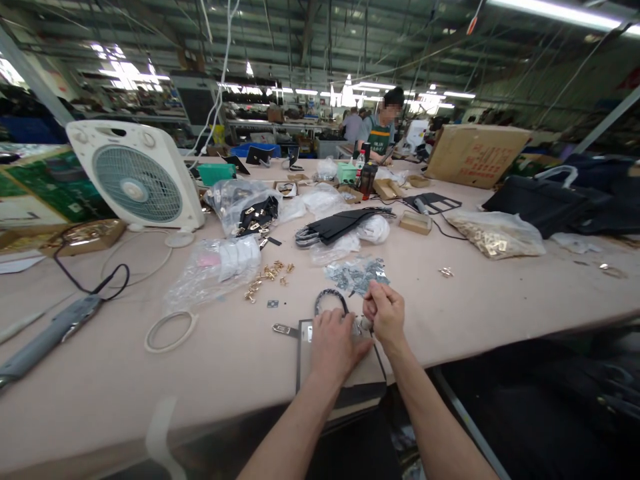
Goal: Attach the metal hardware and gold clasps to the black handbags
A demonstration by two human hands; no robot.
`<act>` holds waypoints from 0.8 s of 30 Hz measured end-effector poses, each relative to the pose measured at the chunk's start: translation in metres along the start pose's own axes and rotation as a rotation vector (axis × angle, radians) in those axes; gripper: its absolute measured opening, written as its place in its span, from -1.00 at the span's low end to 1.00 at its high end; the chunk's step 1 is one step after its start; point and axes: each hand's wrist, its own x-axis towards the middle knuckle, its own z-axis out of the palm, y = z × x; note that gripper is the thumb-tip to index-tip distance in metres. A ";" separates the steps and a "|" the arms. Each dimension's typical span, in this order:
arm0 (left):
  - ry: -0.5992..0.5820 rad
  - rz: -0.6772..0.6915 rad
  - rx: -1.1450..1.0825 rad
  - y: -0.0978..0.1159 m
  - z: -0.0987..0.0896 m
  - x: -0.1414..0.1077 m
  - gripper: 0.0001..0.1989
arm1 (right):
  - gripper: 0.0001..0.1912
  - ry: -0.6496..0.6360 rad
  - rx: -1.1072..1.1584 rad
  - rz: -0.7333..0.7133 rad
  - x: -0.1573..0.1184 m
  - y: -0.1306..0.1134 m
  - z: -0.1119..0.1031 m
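A grey-brown bag panel with dark edges (367, 370) lies at the table's front edge, with a dark looped handle (331, 293) at its top. A strap with a metal buckle (285, 330) sticks out to its left. My left hand (333, 343) is closed over the panel's upper part, fingers bent at the top edge and thumb toward the right. Just right of it, my right hand (386, 312) is in a fist above the panel's upper right corner. A small shiny piece shows below that fist; what the fingers hold is hidden. Thin grey metal plates (355, 275) lie behind the hands.
Gold fasteners (270, 273) and a white tape roll (171, 331) lie to the left, with a grey corded tool (55, 340) farther out. A fan (137, 177) stands behind. Black straps (345, 225), a bag of metal parts (495, 237) and a carton (475, 157) are farther back. A co-worker (380, 130) is across the table.
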 end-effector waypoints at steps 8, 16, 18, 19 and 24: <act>-0.025 -0.012 0.020 0.000 -0.001 0.001 -0.56 | -0.51 -0.066 -0.105 0.032 -0.003 -0.005 0.003; 0.006 0.004 0.013 -0.001 0.002 -0.001 -0.58 | -0.52 -0.046 -0.089 0.007 -0.003 0.001 0.003; 0.010 0.006 0.000 -0.002 0.002 -0.001 -0.57 | -0.51 -0.038 -0.082 0.051 -0.006 0.005 -0.004; 0.017 0.005 -0.009 -0.002 0.002 -0.002 -0.55 | -0.51 -0.023 -0.064 0.049 -0.008 0.005 -0.010; 0.058 0.020 -0.081 -0.004 0.008 -0.007 -0.42 | -0.62 0.106 0.034 -0.052 -0.022 -0.013 -0.044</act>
